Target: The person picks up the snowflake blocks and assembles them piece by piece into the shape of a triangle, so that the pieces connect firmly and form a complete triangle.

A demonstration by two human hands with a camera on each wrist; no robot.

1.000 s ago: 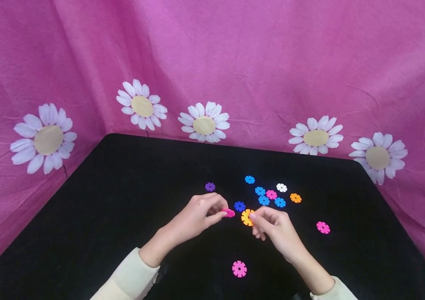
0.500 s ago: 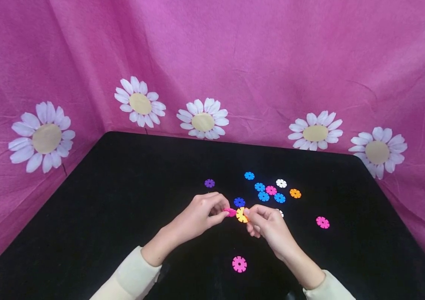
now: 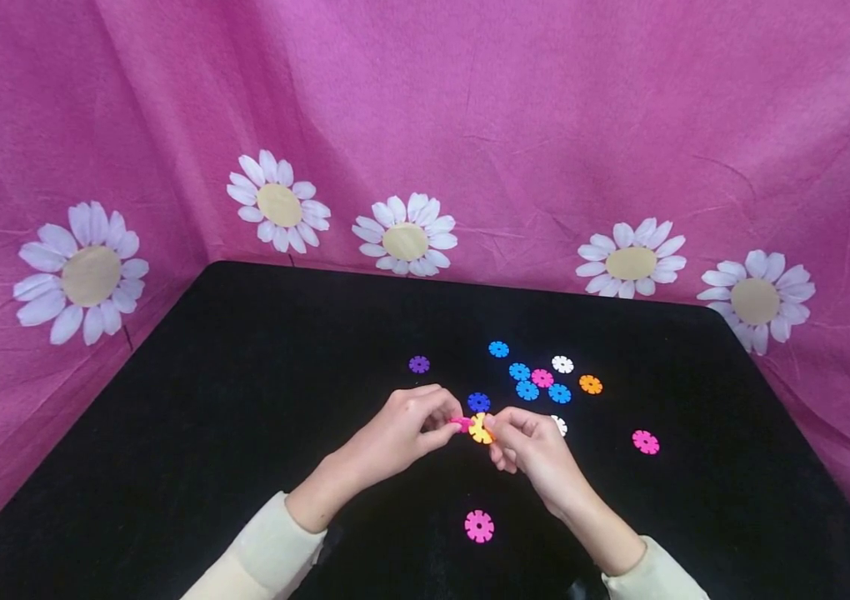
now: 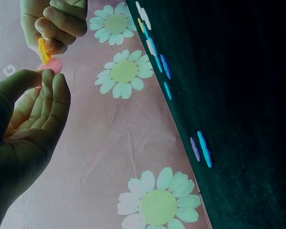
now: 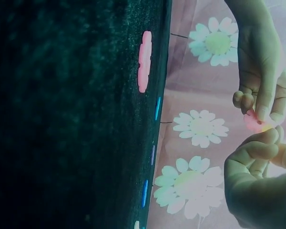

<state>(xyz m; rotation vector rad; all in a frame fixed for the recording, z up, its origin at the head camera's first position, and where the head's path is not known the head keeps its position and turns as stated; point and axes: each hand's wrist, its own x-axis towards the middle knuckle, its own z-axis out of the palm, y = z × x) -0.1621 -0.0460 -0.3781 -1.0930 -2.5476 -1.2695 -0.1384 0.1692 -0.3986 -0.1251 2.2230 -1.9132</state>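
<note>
texts: none legible | labels, brands: none legible | numbers, signs: none

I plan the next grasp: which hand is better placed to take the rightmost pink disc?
Probably the right hand: it is nearer the rightmost pink disc, though it pinches a yellow disc. The left hand, farther away, pinches another pink disc.

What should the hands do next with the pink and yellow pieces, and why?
Probably press the yellow disc gently into the pink disc. The right hand pinches the yellow disc, the left hand the pink disc; their edges seem to meet at different angles, and the yellow disc is notched, so it could grip the pink one. Whether they already lock, I can't tell.
</note>
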